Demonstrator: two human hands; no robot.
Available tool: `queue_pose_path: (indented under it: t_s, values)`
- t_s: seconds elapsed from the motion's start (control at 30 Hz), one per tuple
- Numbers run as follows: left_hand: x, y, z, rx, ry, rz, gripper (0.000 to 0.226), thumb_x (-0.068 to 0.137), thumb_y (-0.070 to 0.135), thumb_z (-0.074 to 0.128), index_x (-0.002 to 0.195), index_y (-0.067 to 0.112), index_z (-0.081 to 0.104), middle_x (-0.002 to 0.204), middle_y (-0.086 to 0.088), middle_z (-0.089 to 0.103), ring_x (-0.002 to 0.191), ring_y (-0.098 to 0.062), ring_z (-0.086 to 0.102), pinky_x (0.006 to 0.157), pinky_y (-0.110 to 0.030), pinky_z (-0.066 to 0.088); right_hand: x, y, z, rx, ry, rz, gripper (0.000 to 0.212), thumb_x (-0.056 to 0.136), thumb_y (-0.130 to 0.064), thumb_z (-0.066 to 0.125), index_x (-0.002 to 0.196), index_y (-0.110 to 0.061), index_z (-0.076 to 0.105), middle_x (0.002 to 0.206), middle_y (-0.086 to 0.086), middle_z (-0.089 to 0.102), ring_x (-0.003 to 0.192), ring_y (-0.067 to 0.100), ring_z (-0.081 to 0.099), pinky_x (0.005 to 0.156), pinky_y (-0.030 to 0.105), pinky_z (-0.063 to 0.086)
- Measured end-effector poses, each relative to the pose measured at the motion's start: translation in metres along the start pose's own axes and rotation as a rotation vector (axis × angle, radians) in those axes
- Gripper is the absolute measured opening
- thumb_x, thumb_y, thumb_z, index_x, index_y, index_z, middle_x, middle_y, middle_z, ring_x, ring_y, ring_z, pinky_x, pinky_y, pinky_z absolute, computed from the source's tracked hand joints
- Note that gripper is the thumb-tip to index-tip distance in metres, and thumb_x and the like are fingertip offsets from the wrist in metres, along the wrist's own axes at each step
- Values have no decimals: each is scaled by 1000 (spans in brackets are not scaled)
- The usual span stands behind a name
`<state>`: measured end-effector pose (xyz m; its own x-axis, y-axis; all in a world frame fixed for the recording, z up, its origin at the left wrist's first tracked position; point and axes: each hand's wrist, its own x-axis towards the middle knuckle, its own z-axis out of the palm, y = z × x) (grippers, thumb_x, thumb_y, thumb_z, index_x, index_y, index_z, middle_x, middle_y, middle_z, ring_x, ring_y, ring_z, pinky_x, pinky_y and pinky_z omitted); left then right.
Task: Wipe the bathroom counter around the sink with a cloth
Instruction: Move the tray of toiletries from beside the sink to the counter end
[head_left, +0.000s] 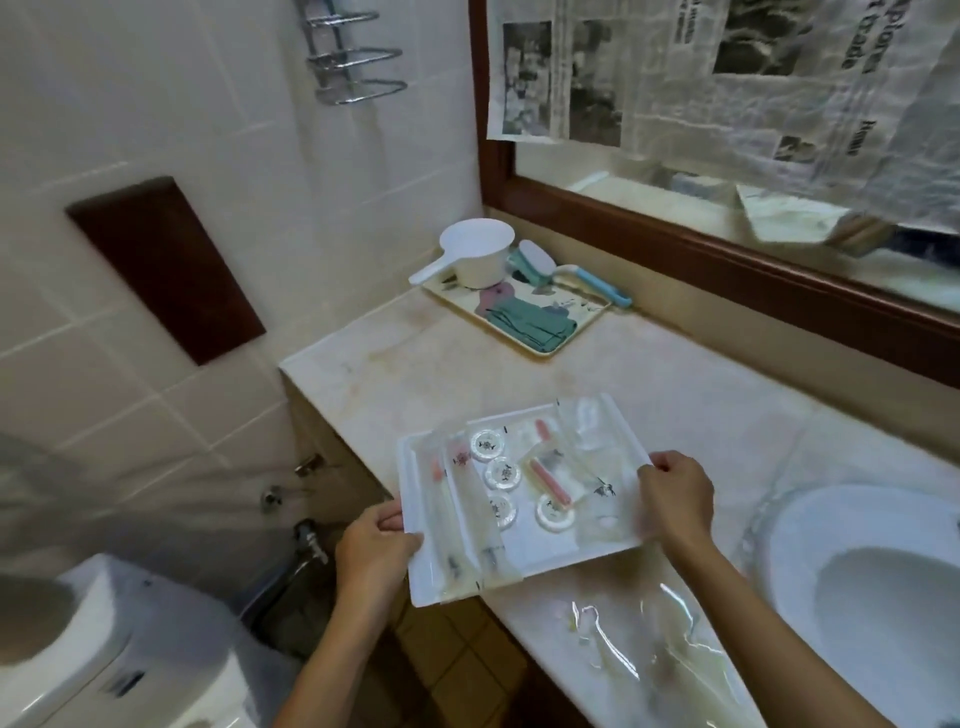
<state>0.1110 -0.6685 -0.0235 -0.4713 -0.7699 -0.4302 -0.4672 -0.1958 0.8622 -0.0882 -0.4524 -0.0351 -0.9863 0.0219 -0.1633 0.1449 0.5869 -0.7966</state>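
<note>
Both hands hold a white tray (618, 423) of wrapped toiletries above the front of the beige marble counter (426, 364). My left hand (376, 545) grips the tray's left edge, my right hand (678, 496) its right edge. Part of the tray juts past the counter's front edge. A folded green cloth (530, 325) lies on a second, patterned tray (540, 351) at the back of the counter. The white sink (857, 587) is at the right.
A white scoop (475, 252) and a brush with a blue handle (602, 286) sit on the patterned tray. Clear plastic wrappers (660, 649) lie on the counter beside the sink. A toilet (104, 649) stands at lower left. Newspaper (727, 78) covers the mirror.
</note>
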Motion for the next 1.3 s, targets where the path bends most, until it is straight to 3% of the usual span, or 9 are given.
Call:
queue_pose_path:
  t_s: [0.13, 0.3, 0.43, 0.53, 0.7, 0.87, 1.0, 1.13, 1.3]
  values:
    - [47, 6, -16, -30, 70, -69, 32, 83, -8, 64, 107, 13, 63, 99, -4, 69, 90, -23, 68, 78, -45, 58, 34, -37, 55, -12, -105, -69, 24, 71, -4, 47, 52, -16, 38, 71, 6, 41, 55, 22, 34, 47, 29, 22]
    - [105, 17, -35, -88, 155, -146, 31, 83, -6, 65, 109, 11, 62, 101, -5, 70, 92, -25, 68, 82, -45, 57, 71, -83, 120, -39, -236, -155, 19, 72, -10, 52, 55, -13, 44, 76, 13, 48, 60, 25, 42, 49, 28, 30]
    - [148, 24, -48, -121, 190, -171, 32, 85, -5, 63, 108, 17, 62, 104, -5, 69, 95, -27, 68, 83, -44, 56, 93, -120, 170, -110, -312, -229, 22, 64, -23, 47, 54, -15, 30, 70, 7, 33, 72, 25, 34, 60, 34, 25]
    - [184, 28, -53, -185, 193, -184, 36, 86, -6, 62, 117, 14, 60, 110, -7, 67, 99, -26, 66, 87, -43, 55, 112, -146, 209, -246, -336, -219, 16, 64, -27, 49, 62, -13, 42, 83, 12, 43, 84, 28, 44, 71, 35, 35]
    - [243, 31, -62, -222, 199, -185, 34, 86, -7, 64, 110, 15, 54, 105, -5, 63, 96, -23, 63, 89, -43, 54, 142, -185, 277, -519, -308, -229, 34, 79, -22, 55, 109, -8, 61, 124, 13, 53, 114, 35, 50, 94, 43, 45]
    - [289, 37, -74, -236, 234, -168, 33, 85, -3, 66, 110, 15, 55, 101, -1, 64, 87, -15, 63, 68, -30, 54, 160, -221, 333, -526, -316, -247, 38, 78, -19, 52, 115, -9, 58, 130, 13, 52, 119, 34, 48, 98, 45, 42]
    - [310, 43, -76, -253, 221, -156, 30, 85, -3, 66, 106, 17, 57, 100, 0, 65, 90, -15, 65, 75, -32, 56, 168, -238, 355, -480, -312, -237, 40, 77, -17, 51, 116, -9, 56, 129, 13, 52, 118, 33, 49, 97, 44, 42]
    - [319, 47, -74, -236, 210, -142, 31, 85, 0, 66, 102, 22, 52, 99, 4, 61, 91, -14, 64, 82, -40, 58, 169, -243, 361, -377, -337, -173, 41, 60, -27, 46, 98, -15, 54, 120, 12, 57, 111, 32, 53, 90, 41, 41]
    - [317, 48, -68, -213, 266, -88, 44, 82, 2, 70, 113, 22, 46, 120, 0, 51, 101, -21, 59, 82, -39, 57, 165, -236, 359, -392, -332, -220, 34, 73, -28, 61, 104, -16, 54, 121, 7, 55, 112, 29, 53, 91, 42, 44]
